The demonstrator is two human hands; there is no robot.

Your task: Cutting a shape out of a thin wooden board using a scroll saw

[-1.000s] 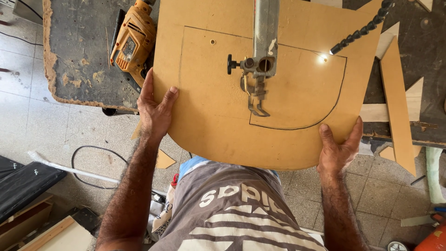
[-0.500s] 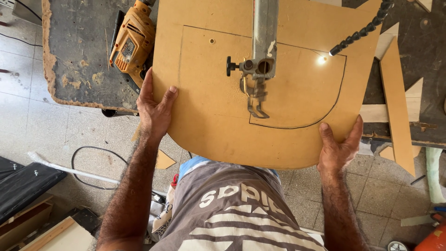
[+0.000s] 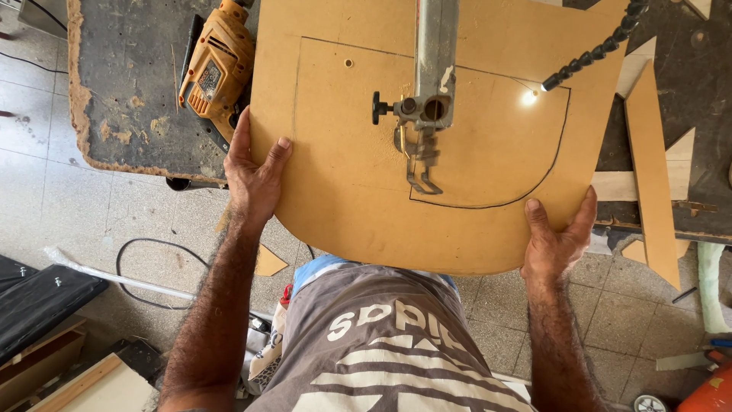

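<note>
A brown fibreboard panel (image 3: 358, 191) with a pencilled outline lies flat under the metal arm and blade foot of a scroll saw (image 3: 424, 114). My left hand (image 3: 253, 169) grips the panel's left edge, thumb on top. My right hand (image 3: 558, 236) holds the lower right edge, fingers spread over the rim. The blade foot sits on the drawn line near the panel's middle, with sawdust around it. A small lamp on a black flexible neck (image 3: 591, 53) lights the line at the right.
An orange power drill (image 3: 217, 69) lies on the worn dark workbench (image 3: 122, 91) to the left. Thin board offcuts (image 3: 654, 168) lie on the bench at right. Below are a tiled floor, a black cable (image 3: 145, 252), a white tube and wood pieces at lower left.
The panel has shifted very slightly under the blade; both hands keep the same grip on its edges.
</note>
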